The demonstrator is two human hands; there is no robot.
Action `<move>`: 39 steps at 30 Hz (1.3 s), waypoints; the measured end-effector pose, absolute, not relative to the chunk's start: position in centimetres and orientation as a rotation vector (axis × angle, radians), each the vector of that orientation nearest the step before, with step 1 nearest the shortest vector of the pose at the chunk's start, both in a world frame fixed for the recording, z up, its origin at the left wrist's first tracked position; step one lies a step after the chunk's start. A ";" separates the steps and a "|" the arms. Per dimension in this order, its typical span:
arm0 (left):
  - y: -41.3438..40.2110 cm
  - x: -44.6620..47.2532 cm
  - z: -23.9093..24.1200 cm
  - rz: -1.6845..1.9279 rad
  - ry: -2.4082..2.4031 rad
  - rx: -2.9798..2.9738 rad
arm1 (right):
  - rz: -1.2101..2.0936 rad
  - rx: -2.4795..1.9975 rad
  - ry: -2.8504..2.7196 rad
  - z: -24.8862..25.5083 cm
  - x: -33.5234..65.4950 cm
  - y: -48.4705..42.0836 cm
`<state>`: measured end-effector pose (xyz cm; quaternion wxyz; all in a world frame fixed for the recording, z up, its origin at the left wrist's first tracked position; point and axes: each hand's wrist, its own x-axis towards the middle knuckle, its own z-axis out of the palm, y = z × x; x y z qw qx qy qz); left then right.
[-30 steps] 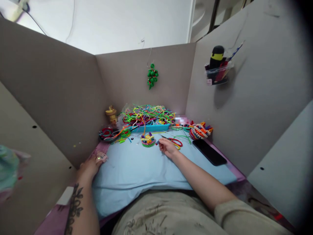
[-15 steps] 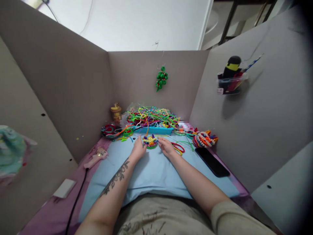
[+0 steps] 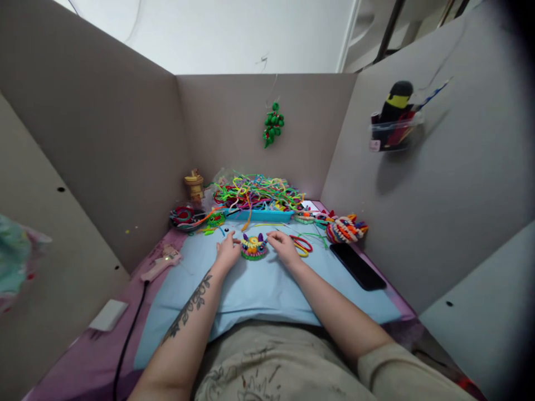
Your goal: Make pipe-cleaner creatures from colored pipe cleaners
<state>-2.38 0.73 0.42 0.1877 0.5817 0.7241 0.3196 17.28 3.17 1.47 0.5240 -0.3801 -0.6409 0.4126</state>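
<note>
Grey panels (image 3: pixel 267 89) enclose a blue cloth (image 3: pixel 267 295) where a small cord figure (image 3: pixel 253 247) sits, a blue tray (image 3: pixel 267 216) of loose cords (image 3: pixel 259 192) behind it, presumably for easy reach. Just left of the figure, the left hand (image 3: pixel 228 250) has its fingers parted, perhaps ready to steady it; just right, the right hand (image 3: pixel 284 248) brings thumb and fingertips together, anything pinched being too small to tell.
</note>
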 end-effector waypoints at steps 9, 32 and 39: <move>-0.3 -1.8 -0.1 0.978 1.766 1.933 | 0.545 -0.893 -1.992 4.3 14.7 5.8; -0.4 -0.9 -0.6 0.926 1.794 2.051 | 0.423 -0.816 -2.298 3.5 13.9 6.8; -0.5 -0.9 -0.6 0.929 1.808 2.049 | 0.588 -0.900 -2.156 3.3 14.4 7.1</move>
